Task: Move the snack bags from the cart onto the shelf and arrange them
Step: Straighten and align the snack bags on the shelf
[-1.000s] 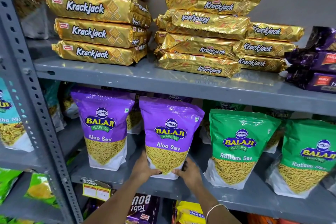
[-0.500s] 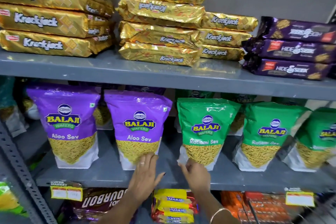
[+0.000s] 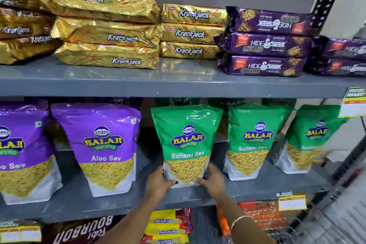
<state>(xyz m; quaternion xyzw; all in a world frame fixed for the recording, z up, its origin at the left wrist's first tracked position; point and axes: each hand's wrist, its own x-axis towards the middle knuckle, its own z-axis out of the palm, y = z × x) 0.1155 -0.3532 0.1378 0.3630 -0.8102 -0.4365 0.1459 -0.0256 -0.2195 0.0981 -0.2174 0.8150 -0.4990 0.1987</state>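
Shelf (image 3: 138,200) mostly stocked. Both hands, left hand (image 3: 158,182) and right hand (image 3: 213,181), fingers closed around base of green Ratlami Sev bag (image 3: 187,144), straightening it. Cart stock unseen.

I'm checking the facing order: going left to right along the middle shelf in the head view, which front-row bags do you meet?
Purple Aloo Sev bag cut by the left edge → full purple Aloo Sev bag → green Ratlami Sev bag held by both hands → second green bag → third green bag.
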